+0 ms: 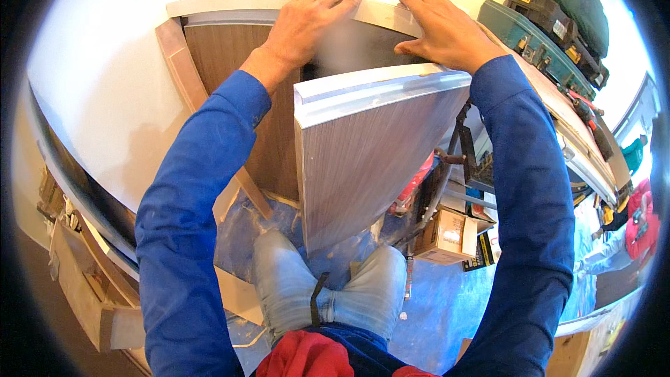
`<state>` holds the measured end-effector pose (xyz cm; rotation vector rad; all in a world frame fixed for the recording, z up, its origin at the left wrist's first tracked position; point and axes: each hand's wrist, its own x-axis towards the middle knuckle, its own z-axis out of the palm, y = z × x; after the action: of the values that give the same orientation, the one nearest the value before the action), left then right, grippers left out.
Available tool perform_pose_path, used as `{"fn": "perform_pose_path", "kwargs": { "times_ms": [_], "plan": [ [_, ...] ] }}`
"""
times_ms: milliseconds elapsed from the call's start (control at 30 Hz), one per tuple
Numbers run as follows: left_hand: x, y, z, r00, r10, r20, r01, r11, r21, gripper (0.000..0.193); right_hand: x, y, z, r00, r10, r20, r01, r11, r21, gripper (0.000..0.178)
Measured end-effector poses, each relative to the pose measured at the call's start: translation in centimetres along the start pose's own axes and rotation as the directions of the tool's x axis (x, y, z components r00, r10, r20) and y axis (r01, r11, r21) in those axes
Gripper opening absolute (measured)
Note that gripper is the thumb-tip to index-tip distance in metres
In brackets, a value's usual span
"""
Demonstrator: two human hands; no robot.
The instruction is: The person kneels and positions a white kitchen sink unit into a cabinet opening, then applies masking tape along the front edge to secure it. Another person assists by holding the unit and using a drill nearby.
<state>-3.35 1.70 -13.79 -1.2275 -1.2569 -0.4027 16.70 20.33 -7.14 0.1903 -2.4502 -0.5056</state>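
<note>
A pale rail (pixel 230 4) runs across the top of a brown wood-grain cabinet or door frame in front of me. My left hand (pixel 313 26) is closed over this rail, fingers curled on its upper edge. Further right, my right hand (pixel 447 31) lies against the same rail with fingers stretched and thumb apart. Below it stands a wood-grain door panel (pixel 370 160), angled toward me, with a pale metal edge strip (pixel 377 98) along its top. My right wrist is close to the panel's far top corner; whether they touch, I cannot tell.
Tool cases (pixel 537 42) are stacked at the upper right beside a board with tools. A cardboard box (pixel 447 236) and a dark metal stand are behind the panel. Blue sheeting (pixel 447 307) covers the floor. Wooden pieces (pixel 91 286) lie at left. Another person (pixel 638 227) is at far right.
</note>
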Motion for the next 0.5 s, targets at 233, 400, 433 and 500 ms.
{"fn": "perform_pose_path", "kwargs": {
  "times_ms": [233,400,433,500],
  "plan": [
    [-0.1,-0.2,0.2,1.0,0.011,0.006,-0.011,1.0,0.012,0.047,0.6,1.5,1.5,0.999,-0.01,0.051,0.007,0.998,0.056,0.077],
    [-0.1,-0.3,0.3,1.0,0.008,0.002,-0.008,1.0,0.004,0.049,0.6,2.0,1.7,0.998,-0.007,0.06,0.002,0.997,0.079,0.068],
    [-0.1,-0.2,0.3,1.0,0.009,0.002,-0.009,1.0,0.005,0.049,0.5,1.9,1.7,0.999,-0.039,0.031,0.036,0.996,0.079,0.067],
    [-0.1,-0.2,0.2,1.0,0.003,0.004,-0.003,1.0,0.005,0.05,0.5,1.8,1.6,0.999,-0.024,0.027,0.022,0.996,0.088,0.066]
  ]
}}
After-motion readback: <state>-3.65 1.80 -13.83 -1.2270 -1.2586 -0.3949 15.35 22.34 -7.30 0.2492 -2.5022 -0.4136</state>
